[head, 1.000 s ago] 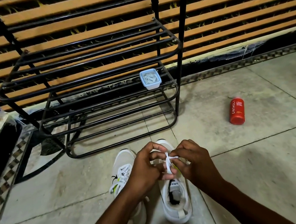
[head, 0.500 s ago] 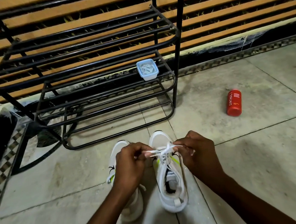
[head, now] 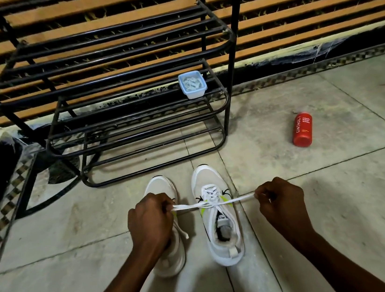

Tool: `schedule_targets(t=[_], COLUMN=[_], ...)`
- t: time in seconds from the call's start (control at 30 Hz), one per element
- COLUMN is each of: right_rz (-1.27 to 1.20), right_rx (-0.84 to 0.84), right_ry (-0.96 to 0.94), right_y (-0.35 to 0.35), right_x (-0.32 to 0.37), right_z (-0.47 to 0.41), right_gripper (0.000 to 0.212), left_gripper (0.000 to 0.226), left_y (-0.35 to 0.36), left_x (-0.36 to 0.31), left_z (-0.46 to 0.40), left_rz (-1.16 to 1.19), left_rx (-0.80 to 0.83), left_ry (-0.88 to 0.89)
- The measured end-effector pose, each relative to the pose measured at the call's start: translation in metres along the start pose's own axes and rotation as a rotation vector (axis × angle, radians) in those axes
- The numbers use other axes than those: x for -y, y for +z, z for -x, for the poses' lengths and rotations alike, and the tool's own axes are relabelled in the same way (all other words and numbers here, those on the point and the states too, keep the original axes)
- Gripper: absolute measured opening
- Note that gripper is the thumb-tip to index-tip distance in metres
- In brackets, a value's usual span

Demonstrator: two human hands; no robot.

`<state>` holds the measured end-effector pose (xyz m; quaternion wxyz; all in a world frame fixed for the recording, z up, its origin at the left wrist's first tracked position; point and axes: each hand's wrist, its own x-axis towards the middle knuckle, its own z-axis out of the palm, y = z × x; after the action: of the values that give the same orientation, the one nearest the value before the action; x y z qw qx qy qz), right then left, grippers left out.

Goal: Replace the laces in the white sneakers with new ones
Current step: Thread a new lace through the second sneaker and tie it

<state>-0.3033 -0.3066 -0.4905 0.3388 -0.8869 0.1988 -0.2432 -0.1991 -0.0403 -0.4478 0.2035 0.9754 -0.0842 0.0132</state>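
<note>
White lace (head: 239, 198) taut between pinching left hand (head: 150, 221) and right hand (head: 281, 204)

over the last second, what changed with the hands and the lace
The left hand and right hand, which were pinching the lace close together above the right sneaker, have pulled apart sideways, drawing the lace ends out taut across it. Both still grip the lace. The left sneaker, red bottle and blue container stayed put.

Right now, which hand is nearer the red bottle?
Right. The right hand pinches a lace end below-left of the bottle; the left hand is farther, beyond the laced sneaker.
</note>
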Motion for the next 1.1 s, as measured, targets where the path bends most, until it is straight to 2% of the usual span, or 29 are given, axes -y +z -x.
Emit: schedule_targets(t=[0.2, 0.47, 0.73, 1.1], right_rz=[-0.065, -0.001, 0.001, 0.025], right_rx=[0.037, 0.099, 0.126, 0.142], right_ry=[0.178, 0.274, 0.346, 0.338], right_y=[0.001, 0.002, 0.006, 0.007], right_x=[-0.004, -0.003, -0.005, -0.009], right_z=[0.01, 0.012, 0.011, 0.01], right_gripper=[0.024, 0.022, 0.026, 0.025], left_gripper=[0.016, 0.013, 0.013, 0.011], left_y=[0.003, 0.008, 0.01, 0.017], left_x=[0.005, 0.009, 0.011, 0.017], left_z=[0.0, -0.002, -0.004, -0.007], left_rz=[-0.08, -0.088, -0.095, -0.097], left_rx=[-0.023, -0.039, -0.041, -0.065], left_ry=[-0.015, -0.035, -0.035, -0.012])
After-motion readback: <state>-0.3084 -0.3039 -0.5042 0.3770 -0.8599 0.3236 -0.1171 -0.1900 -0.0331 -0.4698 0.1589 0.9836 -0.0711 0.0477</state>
